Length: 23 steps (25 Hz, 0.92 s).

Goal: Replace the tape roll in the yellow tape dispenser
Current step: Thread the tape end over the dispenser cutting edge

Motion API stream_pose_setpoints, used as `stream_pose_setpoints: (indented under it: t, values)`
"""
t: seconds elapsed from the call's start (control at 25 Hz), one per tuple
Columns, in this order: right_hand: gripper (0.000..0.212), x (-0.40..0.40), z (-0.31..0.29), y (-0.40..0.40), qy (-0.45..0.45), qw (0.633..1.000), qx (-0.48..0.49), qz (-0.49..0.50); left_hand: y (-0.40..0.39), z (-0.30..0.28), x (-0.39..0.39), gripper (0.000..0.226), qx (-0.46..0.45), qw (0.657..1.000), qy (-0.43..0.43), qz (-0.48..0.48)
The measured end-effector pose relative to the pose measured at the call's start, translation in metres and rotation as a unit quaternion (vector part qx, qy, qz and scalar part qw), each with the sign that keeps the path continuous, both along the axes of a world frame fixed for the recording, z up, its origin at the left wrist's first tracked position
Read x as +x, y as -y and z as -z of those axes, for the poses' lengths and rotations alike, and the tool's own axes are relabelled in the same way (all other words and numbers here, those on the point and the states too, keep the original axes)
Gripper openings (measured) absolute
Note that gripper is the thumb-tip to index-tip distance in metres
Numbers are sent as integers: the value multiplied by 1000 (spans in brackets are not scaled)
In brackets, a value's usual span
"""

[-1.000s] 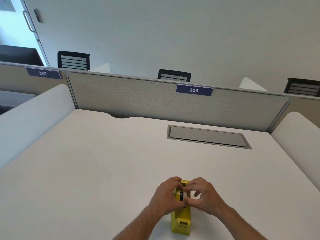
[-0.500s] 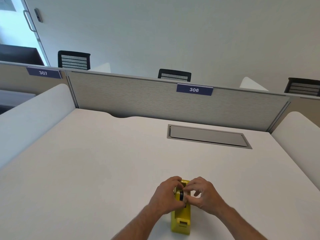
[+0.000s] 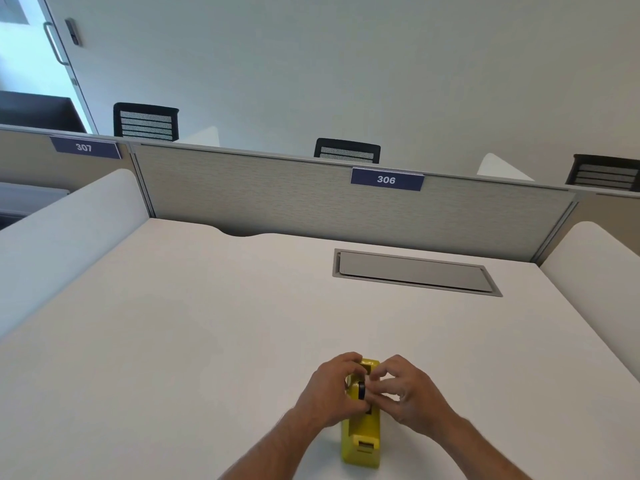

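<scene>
A yellow tape dispenser (image 3: 362, 434) stands on the white desk (image 3: 173, 341) near its front edge, cutter end toward me. A dark tape roll (image 3: 361, 390) sits edge-on at the dispenser's top slot. My left hand (image 3: 329, 393) wraps the dispenser's left side, its fingers pinching the roll. My right hand (image 3: 405, 393) comes in from the right, fingertips closed on the roll's right side. The hands hide most of the roll and the dispenser's upper body.
A grey cable hatch (image 3: 415, 271) is set flush in the desk at the back right. A fabric partition (image 3: 311, 202) with a "306" label closes the far edge. White curved side dividers (image 3: 69, 230) flank the desk. Black chair backs show beyond.
Both hands stay on the roll at the dispenser's top. The fingers have shifted only slightly; the dispenser has not moved.
</scene>
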State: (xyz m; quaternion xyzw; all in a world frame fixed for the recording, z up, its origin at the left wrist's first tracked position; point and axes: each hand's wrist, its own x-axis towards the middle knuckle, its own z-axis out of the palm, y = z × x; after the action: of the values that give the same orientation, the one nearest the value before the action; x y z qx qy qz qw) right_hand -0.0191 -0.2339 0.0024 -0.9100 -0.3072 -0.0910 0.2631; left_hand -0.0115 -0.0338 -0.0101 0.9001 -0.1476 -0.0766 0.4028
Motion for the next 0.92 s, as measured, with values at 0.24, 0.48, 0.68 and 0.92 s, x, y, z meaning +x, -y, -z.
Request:
stream_pose_setpoints:
  t: [0.24, 0.48, 0.68, 0.92]
  values:
    - [13, -5, 0, -5, 67, 997, -36, -25, 0, -4, 2, 51, 13, 1000, -4, 10]
    - [12, -8, -6, -8, 57, 996, -74, -14, 1, -7, 2, 50, 32, 999, -7, 11]
    - [7, -7, -14, -10, 59, 993, -104, 14, 1, -6, 2, 51, 41, 999, 0, 13]
    - [12, -9, -21, -19, 61, 987, -140, 48, 0, -7, 0, 49, 31, 999, -2, 11]
